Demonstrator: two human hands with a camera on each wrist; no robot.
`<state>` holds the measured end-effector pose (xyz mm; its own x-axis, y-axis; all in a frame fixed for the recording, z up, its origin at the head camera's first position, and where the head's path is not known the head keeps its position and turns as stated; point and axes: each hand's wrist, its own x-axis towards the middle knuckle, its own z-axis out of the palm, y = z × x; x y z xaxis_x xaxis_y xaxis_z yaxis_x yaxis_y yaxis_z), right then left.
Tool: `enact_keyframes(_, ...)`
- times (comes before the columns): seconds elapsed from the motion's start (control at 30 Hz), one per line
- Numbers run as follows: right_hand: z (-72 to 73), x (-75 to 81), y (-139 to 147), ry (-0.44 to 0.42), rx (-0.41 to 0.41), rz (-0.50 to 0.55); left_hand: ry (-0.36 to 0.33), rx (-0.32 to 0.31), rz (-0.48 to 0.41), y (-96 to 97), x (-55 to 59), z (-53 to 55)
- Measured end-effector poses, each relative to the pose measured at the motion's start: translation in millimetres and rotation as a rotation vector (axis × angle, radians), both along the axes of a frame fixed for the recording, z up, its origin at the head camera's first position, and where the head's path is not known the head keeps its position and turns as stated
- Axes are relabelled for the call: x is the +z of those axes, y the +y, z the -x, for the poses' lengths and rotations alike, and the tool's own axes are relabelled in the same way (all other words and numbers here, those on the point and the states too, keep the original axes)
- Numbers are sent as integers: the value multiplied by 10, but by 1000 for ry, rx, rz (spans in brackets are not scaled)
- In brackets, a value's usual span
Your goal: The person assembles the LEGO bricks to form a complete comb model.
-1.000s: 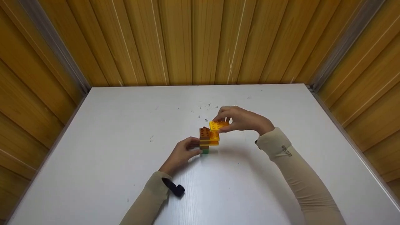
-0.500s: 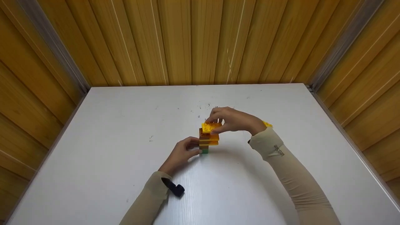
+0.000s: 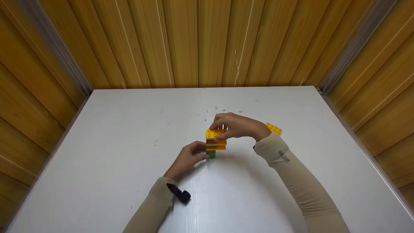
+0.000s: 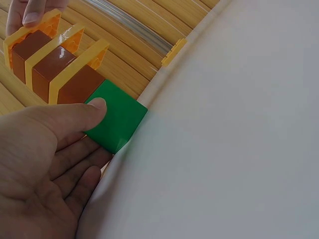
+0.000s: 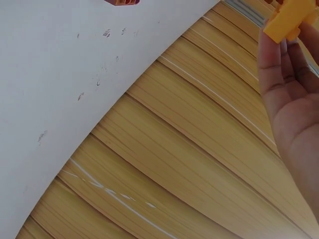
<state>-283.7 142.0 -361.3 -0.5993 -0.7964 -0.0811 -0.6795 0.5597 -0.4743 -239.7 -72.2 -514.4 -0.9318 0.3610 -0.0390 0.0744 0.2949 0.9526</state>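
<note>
A tower of toy building blocks stands upright on the table, with a green block (image 4: 117,117) at its foot. Above it, brown blocks (image 4: 79,84) alternate with yellow plates (image 4: 67,74) whose ends stick out toward the right. My left hand (image 3: 186,158) grips the tower low down, thumb against the green block's face. At the top, my right hand (image 3: 237,125) pinches a studded yellow plate (image 3: 212,133) between thumb and fingers, right at the uppermost brown block. In the right wrist view only a corner of the tower's yellow pieces shows beside the fingers.
Another yellow plate (image 3: 274,128) lies on the white table (image 3: 106,145), just behind my right wrist. At the top of the right wrist view, the edge of a reddish-brown block (image 5: 122,2) shows. Wood-patterned walls (image 3: 181,42) enclose the table's back and sides.
My right hand has carried the yellow plate left and down onto the tower's top, covering the brown studs. The yellow plate behind the wrist has come into sight. My left hand has stayed put.
</note>
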Motion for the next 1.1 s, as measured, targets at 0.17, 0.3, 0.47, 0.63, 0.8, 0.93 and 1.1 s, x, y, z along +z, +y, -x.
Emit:
enact_keyframes(0.17,-24,46,-42,-13,-29,-35,-4,8,16,2,20,13)
enact_keyframes(0.3,-29,65,-65,8,-5,-28,-10,11,5,5,23,14)
enact_keyframes(0.47,-24,75,-99,18,-3,-46,-13,18,11,4,2,19)
enact_keyframes(0.63,-19,95,-142,-1,-21,-88,-15,15,12,-2,-2,22)
enact_keyframes(0.8,-8,106,-168,-28,-38,-113,-25,21,14,-2,9,13)
enact_keyframes(0.93,-1,94,-165,-44,-52,-122,-31,28,31,7,-5,18)
enact_keyframes(1.1,-1,78,-146,-65,-62,-113,-21,27,38,14,-23,14)
